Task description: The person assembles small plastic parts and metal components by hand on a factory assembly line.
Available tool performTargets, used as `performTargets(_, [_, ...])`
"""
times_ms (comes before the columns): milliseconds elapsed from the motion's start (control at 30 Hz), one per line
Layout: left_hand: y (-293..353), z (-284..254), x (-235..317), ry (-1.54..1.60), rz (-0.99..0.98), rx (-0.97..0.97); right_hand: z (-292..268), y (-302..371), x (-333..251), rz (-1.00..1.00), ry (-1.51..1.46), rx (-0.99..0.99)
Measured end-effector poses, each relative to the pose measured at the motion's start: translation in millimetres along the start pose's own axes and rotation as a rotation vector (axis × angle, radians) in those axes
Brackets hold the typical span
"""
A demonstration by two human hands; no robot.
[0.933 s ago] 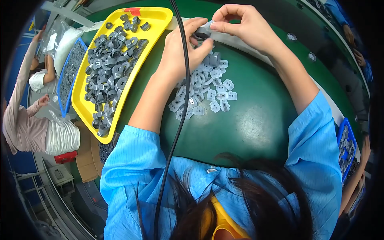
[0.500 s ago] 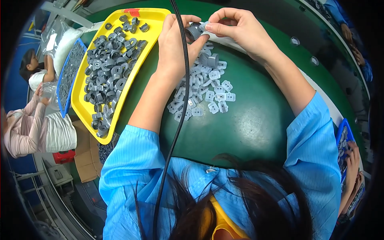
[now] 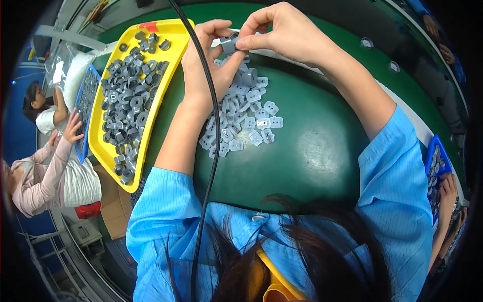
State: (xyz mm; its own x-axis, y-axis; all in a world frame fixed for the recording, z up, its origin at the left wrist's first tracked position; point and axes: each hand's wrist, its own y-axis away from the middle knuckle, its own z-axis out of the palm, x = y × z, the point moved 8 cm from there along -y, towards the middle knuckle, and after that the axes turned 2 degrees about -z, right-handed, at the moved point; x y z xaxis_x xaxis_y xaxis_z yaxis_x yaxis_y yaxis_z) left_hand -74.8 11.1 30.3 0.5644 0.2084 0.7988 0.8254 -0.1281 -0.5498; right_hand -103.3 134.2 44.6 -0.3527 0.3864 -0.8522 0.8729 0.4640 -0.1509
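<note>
Right hand (image 3: 284,38) moved in against gray ring (image 3: 229,45)

Head view: left hand (image 3: 195,75) and right hand both pinch that ring, near counter's (image 3: 322,166) far edge. Whether it's finished, can't tell. Plenty remains, seemingly: clear pieces (image 3: 249,123) heaped loose on counter, more rings (image 3: 132,84) in yellow tray (image 3: 177,43).

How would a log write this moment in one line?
left hand: holding gray cylindrical part | right hand: pinching same part | yellow tray: heaped with gray rings | translucent plastic tabs: piled on green table
</note>
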Motion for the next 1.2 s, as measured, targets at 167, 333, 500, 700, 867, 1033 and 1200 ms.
performTargets(167, [2.7,-1.3,15.9,-0.090,0.173,0.025,1.5,3.2,0.3,0.008,-0.094,-0.037])
performTargets(333, [2.2,0.6,28.0,-0.272,0.332,0.032,17.7,2.1,21.4,0.181,-0.619,-0.130])
performTargets(500, [0.0,0.8,26.0,-0.288,0.270,0.013,20.3,1.8,30.9,0.310,-0.711,-0.127])
performTargets(700, [-0.8,-2.7,18.8,-0.193,0.228,-0.137,16.3,2.4,22.7,0.177,-0.511,-0.193])
performTargets(867, [-2.3,-6.3,18.8,-0.196,0.148,-0.086,-0.6,5.3,2.8,-0.174,-0.157,0.227])
performTargets(1033, [-1.1,-7.4,22.4,-0.046,0.091,-0.042,4.5,-2.5,9.4,-0.105,-0.402,-0.011])
performTargets(1200, [8.2,3.1,-9.6,-0.266,-0.470,-0.408,-3.8,-11.6,59.0,0.315,-0.742,-0.008])
